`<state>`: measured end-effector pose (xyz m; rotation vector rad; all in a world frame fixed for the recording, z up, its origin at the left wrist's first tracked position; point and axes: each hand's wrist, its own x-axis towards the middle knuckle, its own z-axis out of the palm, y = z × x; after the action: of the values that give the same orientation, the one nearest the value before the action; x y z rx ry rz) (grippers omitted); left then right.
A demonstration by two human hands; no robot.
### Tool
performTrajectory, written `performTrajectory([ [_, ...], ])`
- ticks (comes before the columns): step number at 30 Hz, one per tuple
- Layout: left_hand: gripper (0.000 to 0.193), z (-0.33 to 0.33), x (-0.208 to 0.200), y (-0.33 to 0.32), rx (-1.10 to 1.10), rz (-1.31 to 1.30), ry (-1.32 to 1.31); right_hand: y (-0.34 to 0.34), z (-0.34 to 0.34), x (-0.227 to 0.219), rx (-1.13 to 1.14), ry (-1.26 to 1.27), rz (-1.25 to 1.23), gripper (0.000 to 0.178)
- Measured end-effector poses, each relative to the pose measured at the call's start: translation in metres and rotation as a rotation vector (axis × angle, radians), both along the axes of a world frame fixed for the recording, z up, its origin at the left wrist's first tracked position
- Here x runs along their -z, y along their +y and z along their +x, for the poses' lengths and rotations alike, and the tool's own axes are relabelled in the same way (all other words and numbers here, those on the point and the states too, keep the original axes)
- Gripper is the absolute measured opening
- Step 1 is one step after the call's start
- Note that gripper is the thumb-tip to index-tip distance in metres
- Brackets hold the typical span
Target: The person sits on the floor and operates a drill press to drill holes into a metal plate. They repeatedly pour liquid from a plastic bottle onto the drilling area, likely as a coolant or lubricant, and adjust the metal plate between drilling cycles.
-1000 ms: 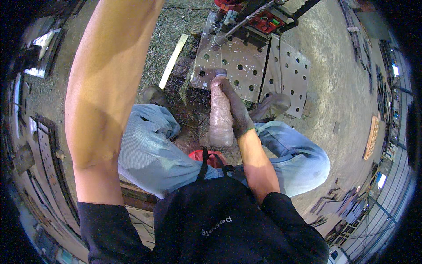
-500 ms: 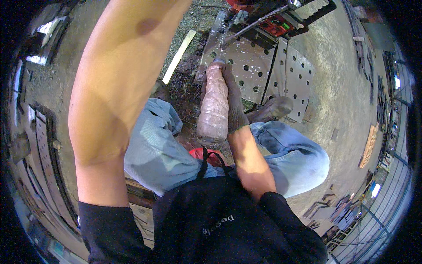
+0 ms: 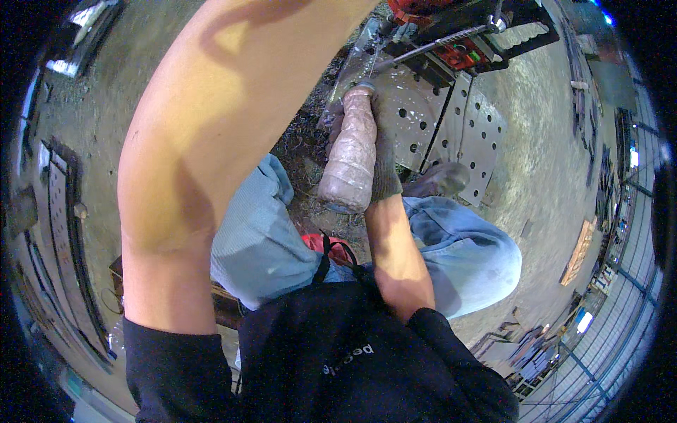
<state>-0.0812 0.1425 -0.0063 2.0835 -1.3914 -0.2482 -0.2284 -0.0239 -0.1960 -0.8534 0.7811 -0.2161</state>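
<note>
My right hand (image 3: pixel 385 158), in a dark, worn glove, is wrapped round a grimy pinkish-grey squeeze bottle (image 3: pixel 350 155). The bottle lies slanted, its narrow capped end pointing away from me toward a red and black drilling machine (image 3: pixel 458 53). From the cap a thin pale line runs toward the machine; whether it is liquid I cannot tell. Across the upper left stretches my bare left forearm, and my left hand is beyond the top edge, out of view. Under the machine lies a steel plate (image 3: pixel 412 116) with rows of round holes, partly hidden by the glove and bottle.
My knees in blue jeans (image 3: pixel 465 247) flank the bottle, with a dark shoe (image 3: pixel 441 180) against the plate. Long metal pieces (image 3: pixel 63 204) lie at the left. A wooden piece (image 3: pixel 578 252), stacked scrap (image 3: pixel 525 359) and a wire mesh fence (image 3: pixel 606 352) stand at the right.
The bottle and my right hand have shifted slightly away from me, and the bottle tilts more to the right. My left forearm has swung right, now covering the pale strip on the ground.
</note>
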Motion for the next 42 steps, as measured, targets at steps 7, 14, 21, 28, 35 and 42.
performTrajectory([
  [7, 0.041, 0.004, -0.001, -0.009, -0.009, 0.001, -0.055, 0.010, 0.017, -0.013, 0.048, 0.256, -0.308, 0.043],
  [14, 0.040, 0.008, -0.002, -0.016, -0.022, 0.011, -0.114, 0.010, 0.018, -0.008, 0.036, 0.292, -0.313, 0.044],
  [21, 0.039, 0.014, -0.002, -0.020, -0.048, 0.030, -0.182, 0.020, 0.018, -0.039, 0.024, 0.324, -0.250, 0.042],
  [28, 0.038, 0.022, -0.006, -0.030, -0.070, 0.020, -0.251, -0.005, 0.008, -0.025, -0.063, 0.142, 0.019, 0.041],
  [35, 0.037, 0.032, -0.009, -0.035, -0.097, 0.045, -0.319, -0.008, 0.007, -0.010, -0.085, 0.087, -0.077, 0.041],
  [42, 0.037, 0.041, -0.013, -0.046, -0.114, 0.062, -0.379, -0.010, 0.005, -0.003, -0.073, 0.052, -0.147, 0.041],
])
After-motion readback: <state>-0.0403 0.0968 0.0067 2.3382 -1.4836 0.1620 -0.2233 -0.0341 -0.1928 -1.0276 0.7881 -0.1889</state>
